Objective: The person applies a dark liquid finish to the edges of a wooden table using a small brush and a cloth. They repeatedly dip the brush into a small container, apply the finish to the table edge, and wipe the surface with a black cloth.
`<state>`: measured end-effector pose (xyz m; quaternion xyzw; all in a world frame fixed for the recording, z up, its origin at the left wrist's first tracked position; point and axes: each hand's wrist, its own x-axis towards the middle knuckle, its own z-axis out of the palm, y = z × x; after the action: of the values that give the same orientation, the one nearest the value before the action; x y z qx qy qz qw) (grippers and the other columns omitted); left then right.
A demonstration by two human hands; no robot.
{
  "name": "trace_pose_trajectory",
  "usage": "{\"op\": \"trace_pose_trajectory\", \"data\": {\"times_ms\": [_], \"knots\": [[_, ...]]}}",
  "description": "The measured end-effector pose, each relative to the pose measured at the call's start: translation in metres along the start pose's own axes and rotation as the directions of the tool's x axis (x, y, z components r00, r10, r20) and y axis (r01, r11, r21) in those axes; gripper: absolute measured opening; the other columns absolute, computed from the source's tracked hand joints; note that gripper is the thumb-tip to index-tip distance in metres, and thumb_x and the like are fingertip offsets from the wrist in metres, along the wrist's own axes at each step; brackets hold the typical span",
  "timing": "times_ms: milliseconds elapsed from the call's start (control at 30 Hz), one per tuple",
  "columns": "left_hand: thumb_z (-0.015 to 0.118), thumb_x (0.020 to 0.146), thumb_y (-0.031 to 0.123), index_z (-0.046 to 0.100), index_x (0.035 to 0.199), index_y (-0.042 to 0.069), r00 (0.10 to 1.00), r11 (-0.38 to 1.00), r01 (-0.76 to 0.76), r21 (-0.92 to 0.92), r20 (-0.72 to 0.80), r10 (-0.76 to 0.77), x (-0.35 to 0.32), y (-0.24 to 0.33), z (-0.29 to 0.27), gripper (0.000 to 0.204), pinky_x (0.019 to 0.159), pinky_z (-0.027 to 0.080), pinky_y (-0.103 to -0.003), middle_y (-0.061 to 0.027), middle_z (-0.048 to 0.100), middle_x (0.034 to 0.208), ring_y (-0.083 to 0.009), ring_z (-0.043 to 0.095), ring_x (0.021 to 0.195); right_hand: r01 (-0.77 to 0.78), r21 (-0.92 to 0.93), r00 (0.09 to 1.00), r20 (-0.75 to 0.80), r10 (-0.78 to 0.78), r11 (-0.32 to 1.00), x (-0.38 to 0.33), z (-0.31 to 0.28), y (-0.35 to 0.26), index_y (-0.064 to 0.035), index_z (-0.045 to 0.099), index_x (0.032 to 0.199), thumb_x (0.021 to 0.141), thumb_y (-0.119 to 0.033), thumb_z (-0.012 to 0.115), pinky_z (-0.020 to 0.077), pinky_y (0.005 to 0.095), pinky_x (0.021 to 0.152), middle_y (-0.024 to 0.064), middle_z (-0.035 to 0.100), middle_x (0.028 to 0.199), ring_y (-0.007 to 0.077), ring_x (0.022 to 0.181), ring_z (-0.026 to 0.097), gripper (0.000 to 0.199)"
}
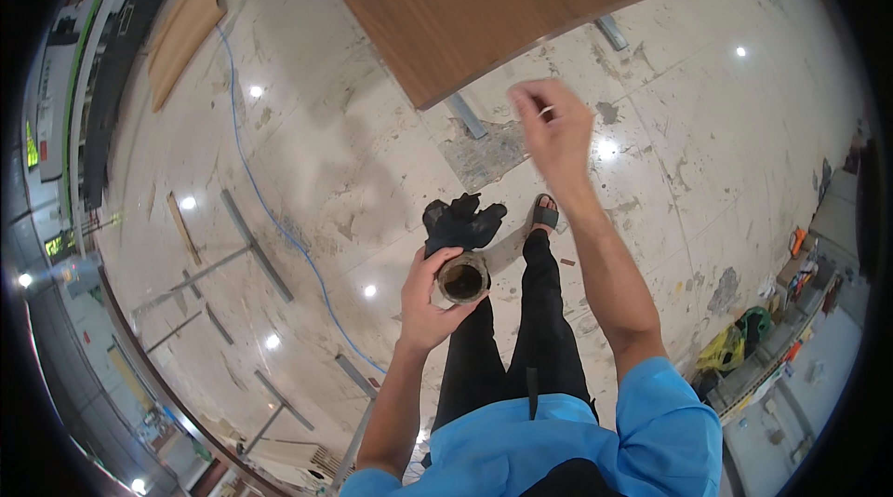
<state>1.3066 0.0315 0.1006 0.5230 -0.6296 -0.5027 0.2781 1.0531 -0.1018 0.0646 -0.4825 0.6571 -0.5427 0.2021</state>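
At frame centre, the left hand (430,297) wrapped its fingers around a small round brown open-topped container (462,278), keeping it upright beside a black glove (460,221); the right hand (555,129), raised at upper centre, pinched something tiny and pale.

Two bare hands are in view: the left hand (430,297) at centre frame and the right hand (553,129) above it. One open-topped cylindrical container (462,279) and one black glove (460,222) sit at centre. One wooden panel (502,4) spans the upper middle; one lighter board (184,32) lies upper left. One blue cable (270,208) crosses the floor. Roughly eight metal strips (256,250) lie scattered lower left, though blur prevents a firm count.
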Motion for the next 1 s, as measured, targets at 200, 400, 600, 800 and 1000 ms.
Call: {"op": "trace_pose_trajectory", "data": {"times_ms": [200,400,600,800,1000], "knots": [[0.096,0.071,0.0,0.061,0.133,0.001,0.999,0.999,-0.013,-0.05,0.033,0.015,0.003,0.003,0.004,0.071,0.099,0.056,-0.034,-0.0143,0.063,0.124,-0.0246,0.07,0.11,0.086,-0.131,0.991,0.11,-0.072,0.988,0.018,-0.026,0.019,-0.0017,0.075,0.094,0.09,-0.007,0.076,0.0554,0.0368,0.066,0.0124,0.073,0.089,0.0245,0.072,0.07,0.007],[0.092,0.07,-0.01,0.054,0.139,-0.002,0.991,0.999,-0.027,-0.032,0.13,0.03,0.012,0.01,0.01,0.079,0.101,0.058,-0.032,-0.0115,0.058,0.129,-0.0203,0.067,0.118,-0.068,-0.112,0.986,-0.161,0.05,0.991,0.048,-0.058,0.037,-0.0045,0.076,0.094,0.089,-0.009,0.077,0.0554,0.039,0.067,0.0127,0.072,0.088,0.0295,0.074,0.07,0.007],[0.092,0.071,-0.011,0.054,0.139,-0.002,0.985,0.999,-0.041,-0.015,0.168,0.043,0.022,0.018,0.027,0.079,0.101,0.058,-0.032,-0.011,0.059,0.131,-0.0192,0.067,0.118,0.084,-0.198,0.995,-0.028,-0.091,0.977,0.06,-0.075,0.053,-0.0022,0.077,0.096,0.091,-0.005,0.077,0.0538,0.0333,0.066,0.0124,0.073,0.087,0.0222,0.071,0.068,0.006],[0.092,0.071,-0.011,0.053,0.139,-0.002,0.977,0.999,-0.051,-0.016,0.205,0.054,0.034,0.03,0.045,0.079,0.101,0.058,-0.032,-0.011,0.059,0.131,-0.0191,0.066,0.119,0.053,-0.214,0.998,-0.027,-0.06,0.975,0.058,-0.081,0.053,-0.0053,0.074,0.091,0.09,-0.01,0.076,0.0541,0.0433,0.07,0.0118,0.068,0.086,0.0326,0.081,0.069,0.005],[0.092,0.072,-0.01,0.054,0.139,-0.002,0.971,0.997,-0.08,0.002,0.227,0.077,0.045,0.035,0.056,0.078,0.102,0.058,-0.032,-0.0115,0.057,0.134,-0.0194,0.066,0.12,0.028,-0.183,0.998,-0.051,-0.038,0.983,0.056,-0.08,0.052,-0.0067,0.074,0.09,0.09,-0.009,0.076,0.0543,0.0453,0.073,0.0109,0.068,0.086,0.034,0.084,0.067,0.004]]}}
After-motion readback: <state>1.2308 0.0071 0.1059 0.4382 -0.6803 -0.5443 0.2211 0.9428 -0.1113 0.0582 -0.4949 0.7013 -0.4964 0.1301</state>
